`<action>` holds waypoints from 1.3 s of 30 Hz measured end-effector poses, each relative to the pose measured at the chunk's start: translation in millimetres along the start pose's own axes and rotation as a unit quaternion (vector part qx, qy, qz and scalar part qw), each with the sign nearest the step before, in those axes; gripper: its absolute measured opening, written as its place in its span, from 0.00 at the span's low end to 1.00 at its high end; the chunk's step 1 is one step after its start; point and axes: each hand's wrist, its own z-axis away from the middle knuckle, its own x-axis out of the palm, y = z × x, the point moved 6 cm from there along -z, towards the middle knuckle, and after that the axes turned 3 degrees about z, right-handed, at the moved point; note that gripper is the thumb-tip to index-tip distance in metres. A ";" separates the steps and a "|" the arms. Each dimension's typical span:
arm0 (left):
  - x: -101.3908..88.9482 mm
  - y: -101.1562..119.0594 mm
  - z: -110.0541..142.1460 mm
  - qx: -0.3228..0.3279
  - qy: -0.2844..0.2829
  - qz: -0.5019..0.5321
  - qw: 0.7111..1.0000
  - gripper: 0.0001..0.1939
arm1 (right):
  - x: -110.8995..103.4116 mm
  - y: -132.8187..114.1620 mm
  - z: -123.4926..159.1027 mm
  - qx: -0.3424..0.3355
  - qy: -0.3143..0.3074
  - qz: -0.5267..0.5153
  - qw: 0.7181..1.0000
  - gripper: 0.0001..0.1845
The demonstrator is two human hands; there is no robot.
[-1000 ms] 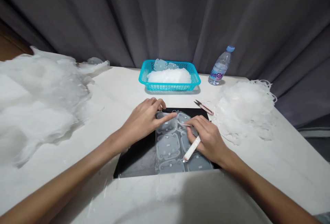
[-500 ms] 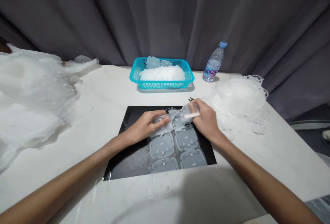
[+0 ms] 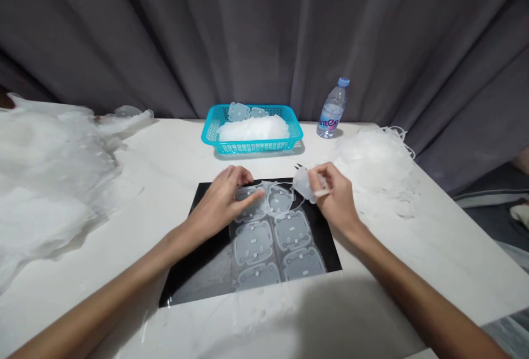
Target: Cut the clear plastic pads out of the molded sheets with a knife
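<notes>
A translucent plastic sheet of moulded rounded pieces (image 3: pixel 268 240) lies on a black mat (image 3: pixel 206 265) in the middle of the white table. My left hand (image 3: pixel 221 199) presses flat on the sheet's far left corner, fingers stretched out. My right hand (image 3: pixel 334 196) is closed around a freed translucent piece (image 3: pixel 303 184) lifted just above the sheet's far right corner; a thin strip still links it to the sheet. A white-handled tool also shows in that hand.
A turquoise basket (image 3: pixel 252 146) with white pieces stands at the back. A water bottle (image 3: pixel 332 110) is to its right. A heap of plastic trimmings (image 3: pixel 372 163) lies on the right, a large pile of translucent sheets (image 3: pixel 49 171) on the left. Scissor tips (image 3: pixel 298 167) peek out behind my right hand.
My right hand moved from cutting at the sheet's middle up to the far right corner and lifted a piece off. My left hand stayed pressing the sheet.
</notes>
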 end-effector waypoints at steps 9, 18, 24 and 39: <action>44.0 33.7 23.5 -0.084 -0.138 0.291 0.943 0.19 | 27.3 -44.6 36.6 -0.146 -0.192 -0.043 0.969 0.10; 57.8 7.4 30.0 -0.133 -0.171 0.331 0.918 0.19 | 35.4 -4.5 10.5 -0.064 -0.241 -0.026 0.968 0.15; 58.1 10.0 31.0 -0.106 -0.170 0.266 0.943 0.15 | 38.3 -6.9 18.0 -0.017 -0.266 -0.062 0.962 0.13; 50.4 24.6 39.6 -0.017 -0.109 0.241 0.964 0.10 | 16.8 3.1 -4.5 -0.092 -0.129 0.098 0.983 0.11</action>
